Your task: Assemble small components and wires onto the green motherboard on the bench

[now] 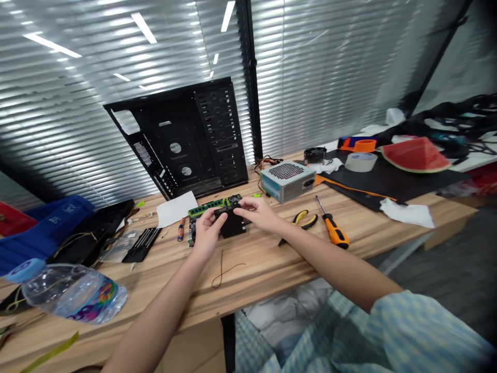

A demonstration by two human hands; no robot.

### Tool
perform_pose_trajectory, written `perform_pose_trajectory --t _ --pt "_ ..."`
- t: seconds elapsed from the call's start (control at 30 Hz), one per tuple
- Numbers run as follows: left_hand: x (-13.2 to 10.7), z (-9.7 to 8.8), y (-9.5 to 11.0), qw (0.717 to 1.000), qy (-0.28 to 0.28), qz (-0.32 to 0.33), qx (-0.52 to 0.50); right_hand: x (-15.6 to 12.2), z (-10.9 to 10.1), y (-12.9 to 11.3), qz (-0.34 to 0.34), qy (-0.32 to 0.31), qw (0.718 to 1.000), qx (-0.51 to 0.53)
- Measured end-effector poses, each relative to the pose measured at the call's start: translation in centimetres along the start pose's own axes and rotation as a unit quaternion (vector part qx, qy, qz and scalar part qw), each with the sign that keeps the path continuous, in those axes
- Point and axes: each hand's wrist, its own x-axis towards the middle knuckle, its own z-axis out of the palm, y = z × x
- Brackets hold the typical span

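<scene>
Long wood tabletop (248, 274) runs across the view, w/ a black PC case side panel (186, 140) standing tilted at the far edge, in front of slatted blinds. Far right: black mat (388, 176) carrying a fake-looking watermelon slice (415, 155), a roll of clear tape (361, 161) and a small CPU fan (315, 154), approx. at the mat's near-left corner.

Center: green-edged mobo (193, 224) lies flat, RAM stick (204, 208) seated along its far side. Black block (233, 226) sits on the mobo, near its right side. Left hand (207, 233) and right hand (256, 212) both pinch its top edge, fingers closed on it, not spread; left hand on the near-left side, right hand from the right. Can't tell exactly what the block is.

Right of hands: silver PSU (287, 181), then yellow/black pliers (305, 220) and orange screwdriver (332, 225) lying on the wood, white tissue (407, 212) further right.

Left: blue fabric bag (46, 228), black pouch (93, 230) w/ thin wire lying on it, black comb-like strip (142, 244). Clear water bottle (73, 292) lies on its side, near left. White paper sheet (176, 209) just left of the mobo; thin dark wire (223, 269) lies near the hands.
</scene>
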Motion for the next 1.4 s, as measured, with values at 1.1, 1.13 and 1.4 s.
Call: perform_pose_trajectory --t 1.1,1.13,1.4 --pt "-0.1 0.2 -0.2 0.996 0.027 0.049 0.072 0.7 0.0 0.1 0.005 0.047 0.99 0.135" --pt "-0.1 0.2 -0.1 0.994 0.027 0.069 0.08 0.6 0.0 -0.1 -0.002 0.043 0.991 0.123" --pt "0.0 -0.3 0.5 0.969 0.019 0.194 0.154 0.4 -0.7 -0.3 -0.014 0.027 0.997 0.074"
